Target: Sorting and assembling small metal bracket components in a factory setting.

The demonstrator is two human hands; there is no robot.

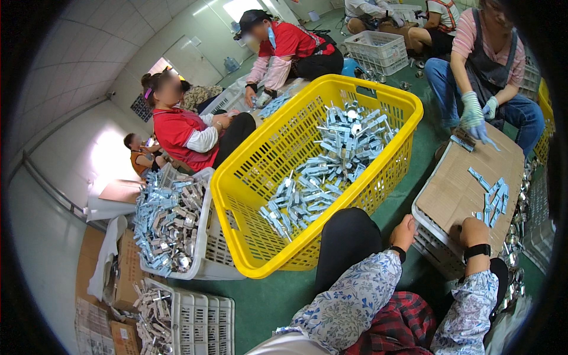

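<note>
My left hand [404,232] is closed at the near left edge of a white crate [427,228] topped with a cardboard sheet [452,183]. Whatever its fingers hold, if anything, is hidden. Over the sheet's near edge, my right hand [474,232] is curled with its back toward me, so its fingertips are out of sight. Just beyond it lie several narrow light-blue metal pieces [496,201] on the cardboard. Across from me, a co-worker's gloved hand [473,115] reaches to a blue piece at the far edge.
A large yellow basket [236,248] of blue metal parts [331,160] stands left of my knee. White crates [204,319] with similar parts sit further left. Shiny round metal parts [513,236] lie right of the cardboard. Co-workers [296,41] sit around.
</note>
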